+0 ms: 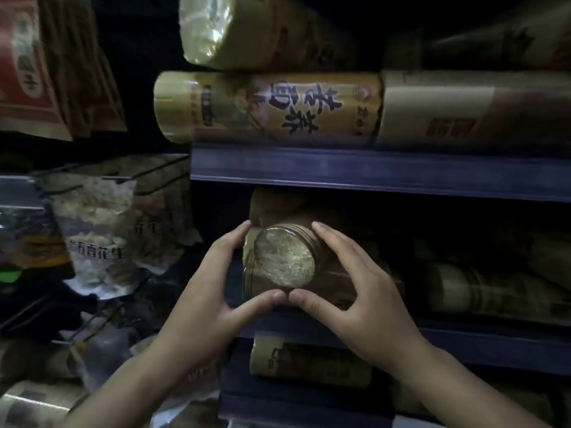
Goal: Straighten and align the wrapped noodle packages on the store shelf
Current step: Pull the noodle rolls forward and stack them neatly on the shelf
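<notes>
A round, clear-wrapped noodle package (285, 261) points its pale end at me on the middle shelf. My left hand (213, 291) cups its left side and my right hand (349, 288) cups its right side; both thumbs meet under its end. Another wrapped bundle (272, 208) lies behind and above it. On the shelf above, a yellow noodle package (265, 108) lies sideways with a beige one (469, 109) to its right and one more (247, 29) stacked on top. Further noodle packages (494, 291) lie on the middle shelf's right, in shadow.
A dark blue shelf edge (370, 171) runs above my hands, another (494, 338) below them with a package (309, 359) under it. At left, snack bags (99, 236) hang on wire hooks, and red-brown bags (37, 63) hang higher up.
</notes>
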A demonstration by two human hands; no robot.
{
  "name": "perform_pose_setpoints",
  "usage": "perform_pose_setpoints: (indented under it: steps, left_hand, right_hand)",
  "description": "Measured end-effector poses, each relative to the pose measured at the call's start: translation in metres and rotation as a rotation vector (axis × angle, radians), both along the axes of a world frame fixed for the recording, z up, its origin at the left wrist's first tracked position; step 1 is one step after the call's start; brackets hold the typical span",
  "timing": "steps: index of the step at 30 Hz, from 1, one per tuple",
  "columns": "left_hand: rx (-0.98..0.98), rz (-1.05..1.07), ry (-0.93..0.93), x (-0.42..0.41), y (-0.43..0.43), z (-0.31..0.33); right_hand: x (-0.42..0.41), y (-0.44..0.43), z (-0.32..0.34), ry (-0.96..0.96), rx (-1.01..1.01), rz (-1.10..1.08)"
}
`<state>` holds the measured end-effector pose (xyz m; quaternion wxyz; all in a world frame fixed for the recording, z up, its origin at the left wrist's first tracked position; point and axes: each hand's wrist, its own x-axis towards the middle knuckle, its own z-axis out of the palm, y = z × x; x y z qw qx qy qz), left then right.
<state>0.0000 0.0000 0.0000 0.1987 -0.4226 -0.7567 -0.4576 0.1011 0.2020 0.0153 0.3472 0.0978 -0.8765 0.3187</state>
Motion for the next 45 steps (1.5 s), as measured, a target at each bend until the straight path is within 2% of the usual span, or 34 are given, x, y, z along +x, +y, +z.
perform_pose_setpoints:
  steps: [4, 11, 23, 29, 33, 36, 42, 45]
  left_hand:
    - [0.035, -0.005, -0.059, 0.002, 0.015, 0.000]
    - [0.112, 0.009, -0.005, 0.013, 0.045, 0.010]
    - [0.173, 0.124, 0.050, 0.010, 0.064, 0.006]
    - [0.195, 0.054, -0.066, -0.001, 0.053, 0.006]
    - [0.183, -0.018, -0.109, -0.012, 0.045, 0.008]
    - [0.188, -0.081, -0.153, -0.020, 0.040, 0.008]
    - [0.196, -0.233, -0.246, -0.039, 0.032, 0.004]
    - [0.189, -0.278, -0.274, -0.047, 0.029, 0.004]
  right_hand:
    - [-0.001, 0.013, -0.007, -0.009, 0.017, -0.038]
    - [0.002, 0.033, -0.008, -0.065, 0.049, -0.021]
    - [-0.001, 0.049, 0.004, -0.049, 0.108, 0.002]
    - [-0.015, 0.082, 0.019, -0.164, 0.035, -0.289]
    - [-0.027, 0.102, 0.026, -0.195, -0.071, -0.379]
    - [-0.034, 0.110, 0.029, -0.204, -0.160, -0.344]
    - [-0.041, 0.124, 0.031, -0.337, -0.254, -0.241]
    - [-0.041, 0.127, 0.026, -0.311, -0.299, -0.227]
